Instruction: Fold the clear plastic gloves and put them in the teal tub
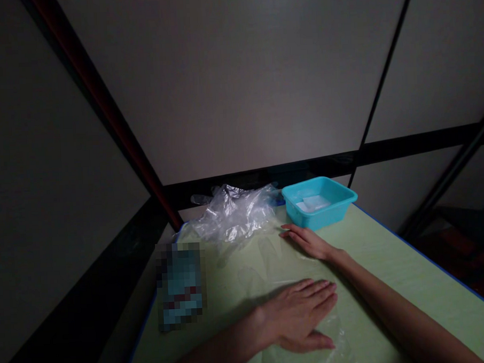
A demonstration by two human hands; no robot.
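Observation:
My left hand (302,313) lies flat, palm down, on a thin clear plastic sheet or glove (341,343) near the front of the table, its fingers apart and pointing right. Farther back, my right hand (309,243) rests on its side near the plastic's far part, just in front of the blue basin, with fingers stretched out to the left and nothing visible in them. A crumpled heap of clear plastic gloves (239,211) sits at the table's back left. Faint outlines of plastic glove fingers (267,252) show between the heap and my hands.
The turquoise basin (335,215) at the table's back holds white pieces (315,202). A blurred-out packet (181,288) lies at the left edge. The pale green table (394,271) has a blue edge, and light panels (254,84) stand behind it.

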